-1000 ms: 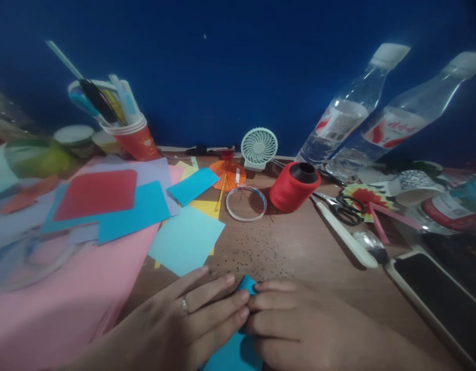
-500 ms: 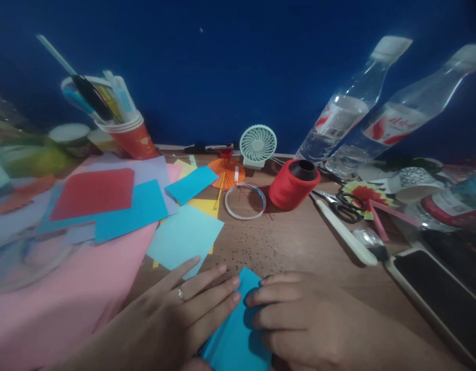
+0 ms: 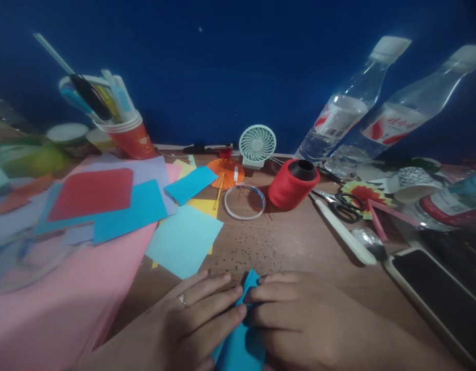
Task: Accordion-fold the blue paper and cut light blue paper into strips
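Note:
A strip of folded blue paper point(image 3: 241, 346) lies at the bottom middle, between my two hands. My left hand point(image 3: 193, 317), with a ring on one finger, presses its fingertips along the paper's left side; its thumb is mostly hidden low in the view. Curled over the right side of the same paper are the fingers of my right hand point(image 3: 300, 319). The paper's far end sticks up narrowly between the fingertips. Just beyond the left fingers lies a light blue paper square point(image 3: 186, 239).
A red thread spool point(image 3: 294, 184), a clear ring point(image 3: 244, 202) and a small fan point(image 3: 257, 144) stand further back. Scissors point(image 3: 348, 208), a white-handled tool point(image 3: 346, 234) and a phone point(image 3: 439, 299) lie right. Coloured sheets point(image 3: 125, 278) cover the left; two bottles point(image 3: 338, 111) lean behind.
The blue paper has become narrower between my hands, its far end now raised. My left fingers have moved slightly right and down, closer to my right hand.

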### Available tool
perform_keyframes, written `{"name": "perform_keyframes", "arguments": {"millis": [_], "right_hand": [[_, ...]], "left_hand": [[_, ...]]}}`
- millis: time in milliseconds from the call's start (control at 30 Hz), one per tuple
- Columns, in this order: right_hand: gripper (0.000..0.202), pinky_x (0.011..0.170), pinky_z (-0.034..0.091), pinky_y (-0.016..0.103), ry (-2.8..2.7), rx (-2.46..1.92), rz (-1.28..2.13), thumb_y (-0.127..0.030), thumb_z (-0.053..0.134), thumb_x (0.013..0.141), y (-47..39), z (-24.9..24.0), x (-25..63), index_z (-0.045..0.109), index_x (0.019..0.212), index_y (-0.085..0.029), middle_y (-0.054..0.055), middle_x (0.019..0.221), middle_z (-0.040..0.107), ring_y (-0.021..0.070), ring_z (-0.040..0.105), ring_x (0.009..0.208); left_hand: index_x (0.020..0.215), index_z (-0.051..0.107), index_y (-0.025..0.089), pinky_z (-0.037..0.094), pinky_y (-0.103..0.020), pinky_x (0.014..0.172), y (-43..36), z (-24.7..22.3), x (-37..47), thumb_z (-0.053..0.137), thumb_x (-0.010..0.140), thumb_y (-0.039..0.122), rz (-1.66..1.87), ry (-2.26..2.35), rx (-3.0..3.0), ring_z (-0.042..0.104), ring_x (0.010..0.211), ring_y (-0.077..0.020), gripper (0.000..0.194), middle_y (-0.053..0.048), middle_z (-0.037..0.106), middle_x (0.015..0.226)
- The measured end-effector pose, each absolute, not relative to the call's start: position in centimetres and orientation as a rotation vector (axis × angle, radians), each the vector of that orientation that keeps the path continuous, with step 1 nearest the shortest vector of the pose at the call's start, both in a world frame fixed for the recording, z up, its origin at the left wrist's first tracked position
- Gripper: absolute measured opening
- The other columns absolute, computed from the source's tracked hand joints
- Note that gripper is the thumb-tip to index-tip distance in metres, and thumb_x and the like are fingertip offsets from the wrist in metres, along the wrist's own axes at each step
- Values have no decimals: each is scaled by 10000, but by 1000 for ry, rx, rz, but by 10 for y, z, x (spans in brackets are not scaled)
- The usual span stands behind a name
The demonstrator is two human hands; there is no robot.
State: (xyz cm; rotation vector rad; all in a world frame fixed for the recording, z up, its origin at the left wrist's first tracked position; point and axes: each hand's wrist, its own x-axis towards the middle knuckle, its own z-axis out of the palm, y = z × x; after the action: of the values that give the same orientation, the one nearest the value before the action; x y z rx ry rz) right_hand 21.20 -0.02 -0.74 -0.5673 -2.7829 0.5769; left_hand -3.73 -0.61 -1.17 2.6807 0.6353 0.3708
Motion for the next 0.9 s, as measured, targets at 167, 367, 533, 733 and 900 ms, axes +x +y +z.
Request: {"name": "perform_keyframes", "arguments": {"millis": [167, 367, 533, 733, 900], "right_hand": [[218, 847, 423, 295, -2779, -529, 454, -273, 478, 923, -2, -7, 203, 660, 845, -185, 1, 910, 680, 151, 558, 925], [202, 847, 450, 279, -2738, -494, 381, -236, 483, 918, -4, -11, 197, 663, 836, -192, -4, 917, 693, 138, 579, 907], [205, 861, 452, 272, -2742, -506, 334, -247, 481, 919, -7, -12, 196, 663, 830, -213, -1, 924, 702, 137, 591, 931], [192, 871, 453, 282, -2748, -512, 309, -268, 505, 908, -9, -13, 199, 666, 816, -220, -1, 940, 707, 151, 576, 1015], [198, 882, 450, 283, -2722, -520, 311, -259, 499, 913, -10, -14, 201, 671, 825, -215, -6, 954, 708, 155, 570, 1032]], "left_hand": [[1354, 298, 307, 470, -217, 928, -13, -6, -44, 568, 761, 173, 367, 889, 2424, 542, 1138, -167, 666, 0, 531, 1308], [1048, 581, 267, 557, -184, 606, -7, -2, -20, 604, 671, 183, 455, 1232, 1842, 653, 747, -150, 387, 13, 688, 904], [872, 635, 223, 529, -182, 542, -1, -6, -13, 537, 669, 156, 408, 1322, 1740, 631, 645, -135, 235, 9, 652, 733], [816, 634, 207, 522, -171, 561, 8, -4, -23, 597, 648, 162, 414, 1310, 1453, 624, 628, -118, 178, 12, 640, 710], [776, 636, 210, 514, -149, 551, 12, -7, -28, 605, 631, 136, 521, 1319, 1380, 622, 639, -105, 165, 16, 656, 723]]}}
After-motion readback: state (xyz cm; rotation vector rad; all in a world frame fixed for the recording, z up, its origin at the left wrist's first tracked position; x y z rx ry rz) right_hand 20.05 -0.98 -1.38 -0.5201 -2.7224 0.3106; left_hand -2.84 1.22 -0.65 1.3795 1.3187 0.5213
